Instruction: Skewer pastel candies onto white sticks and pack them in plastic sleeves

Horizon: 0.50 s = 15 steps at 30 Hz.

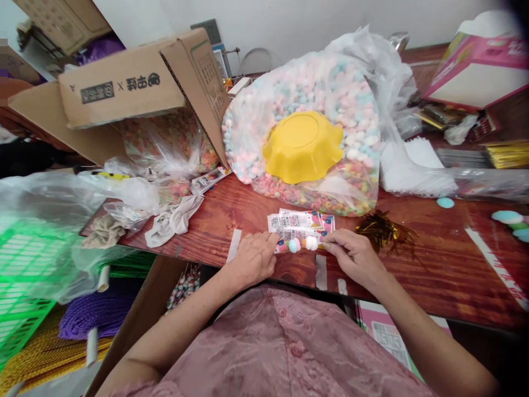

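Observation:
A short skewer of candies (303, 243), with pale blue, white and coloured pieces in a row, lies low over the table's front edge between my hands. At its left end my left hand (253, 258) is closed, its curled fingers at the candies and a printed wrapper; the exact grip is partly hidden. My right hand (356, 258) pinches the skewer's right end between thumb and fingers. Just beyond the candies lies a small pile of printed plastic wrappers (293, 221). Gold tinsel (384, 231) spreads on the table beside my right hand.
Behind stands a big clear bag of marshmallows and ring candies (248, 121), with a yellow scalloped bowl (303, 146) upside down on it. An open cardboard box (136, 88) stands left, above a green basket (25, 281). White sleeves (413, 165) and a pink box (479, 66) are right.

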Each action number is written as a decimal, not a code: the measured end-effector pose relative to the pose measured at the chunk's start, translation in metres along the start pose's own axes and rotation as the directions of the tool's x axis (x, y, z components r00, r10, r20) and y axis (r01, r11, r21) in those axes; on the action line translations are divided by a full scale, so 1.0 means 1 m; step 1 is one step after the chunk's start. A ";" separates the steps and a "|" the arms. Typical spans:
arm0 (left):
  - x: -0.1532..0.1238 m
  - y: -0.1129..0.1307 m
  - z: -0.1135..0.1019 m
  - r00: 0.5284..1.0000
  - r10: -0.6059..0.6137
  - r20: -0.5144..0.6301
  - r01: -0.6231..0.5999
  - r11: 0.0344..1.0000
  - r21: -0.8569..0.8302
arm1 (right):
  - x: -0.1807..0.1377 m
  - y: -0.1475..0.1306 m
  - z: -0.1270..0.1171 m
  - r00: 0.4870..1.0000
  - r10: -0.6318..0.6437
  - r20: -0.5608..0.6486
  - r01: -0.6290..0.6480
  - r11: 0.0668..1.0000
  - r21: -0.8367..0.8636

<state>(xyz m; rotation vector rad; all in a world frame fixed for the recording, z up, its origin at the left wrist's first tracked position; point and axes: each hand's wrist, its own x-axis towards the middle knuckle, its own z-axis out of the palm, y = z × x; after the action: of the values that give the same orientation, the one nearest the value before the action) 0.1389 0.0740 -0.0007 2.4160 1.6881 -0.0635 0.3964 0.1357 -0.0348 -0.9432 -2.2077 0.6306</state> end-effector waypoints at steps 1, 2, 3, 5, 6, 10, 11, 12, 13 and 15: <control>0.001 -0.001 0.000 0.999 0.029 0.015 -0.029 0.999 -0.023 | 0.000 -0.001 -0.001 0.999 -0.034 -0.010 0.034 0.999 -0.028; 0.002 -0.003 -0.001 0.997 0.061 0.036 -0.060 0.997 -0.039 | 0.000 -0.002 -0.004 0.997 -0.083 -0.008 0.082 0.995 -0.064; 0.002 -0.004 -0.002 0.993 0.097 0.062 -0.093 0.994 -0.054 | 0.001 -0.003 -0.007 0.990 -0.140 0.004 0.140 0.985 -0.104; 0.004 -0.005 -0.005 0.979 0.171 0.113 -0.162 0.983 -0.083 | 0.004 -0.004 -0.014 0.967 -0.250 0.046 0.254 0.948 -0.191; 0.004 -0.004 -0.007 0.971 0.198 0.132 -0.186 0.977 -0.103 | 0.005 -0.006 -0.017 0.952 -0.298 0.067 0.306 0.924 -0.232; 0.005 0.000 -0.013 0.974 0.187 0.130 -0.144 0.948 -0.285 | 0.010 -0.017 -0.025 0.904 -0.420 0.081 0.419 0.834 -0.360; 0.005 0.001 -0.014 0.981 0.163 0.107 -0.115 0.927 -0.358 | 0.010 -0.021 -0.025 0.899 -0.432 0.067 0.423 0.821 -0.383; 0.005 0.003 -0.015 0.987 0.141 0.080 -0.093 0.897 -0.431 | 0.009 -0.026 -0.025 0.898 -0.438 0.050 0.419 0.813 -0.405; 0.004 0.004 -0.015 0.991 0.120 0.051 -0.079 0.864 -0.497 | 0.008 -0.032 -0.025 0.897 -0.441 0.032 0.412 0.806 -0.425; 0.004 0.005 -0.013 0.997 0.082 0.007 -0.062 0.802 -0.594 | 0.004 -0.043 -0.023 0.899 -0.438 0.006 0.392 0.797 -0.460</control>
<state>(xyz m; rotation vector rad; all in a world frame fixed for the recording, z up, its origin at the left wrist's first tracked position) 0.1446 0.0787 0.0124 1.9765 1.3298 0.3829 0.3920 0.1157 0.0093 -0.6385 -2.4059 -0.1472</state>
